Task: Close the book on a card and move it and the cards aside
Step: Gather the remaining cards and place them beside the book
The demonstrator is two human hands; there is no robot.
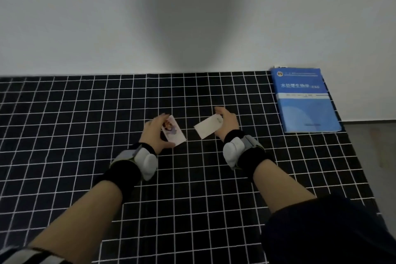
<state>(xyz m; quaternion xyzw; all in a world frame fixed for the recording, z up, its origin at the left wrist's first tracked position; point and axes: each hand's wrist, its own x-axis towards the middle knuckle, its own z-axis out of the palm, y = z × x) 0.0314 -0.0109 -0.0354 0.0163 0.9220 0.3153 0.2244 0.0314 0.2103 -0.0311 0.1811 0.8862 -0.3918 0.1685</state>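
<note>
Head view of a table covered by a black cloth (85,113) with a white grid, set against a plain pale wall (85,17). Two hands, two cards and one book are in view. The left hand (155,133) grasps a picture card (174,132), fingers curled over its far-left edge and thumb at its near end; the card shows a printed figure on its upper face and is tilted, its long axis running from far left to near right. The right hand (228,123) grasps a white card (206,128) by its right end, fingers above and thumb beneath; the card's free end points left and slightly near, with its face blank apart from faint marks at the held end. The two cards lie close together at the centre of the cloth, apart and not touching. Whether either card rests on the cloth or is lifted just clear cannot be told. The blue book (306,103) lies closed and flat, cover up, at the far right corner of the table beside the wall, well apart from both hands. Each wrist carries one black band (252,154) with a grey-white device (232,150) strapped on it. A dark sleeve (332,231) fills the near right corner.
</note>
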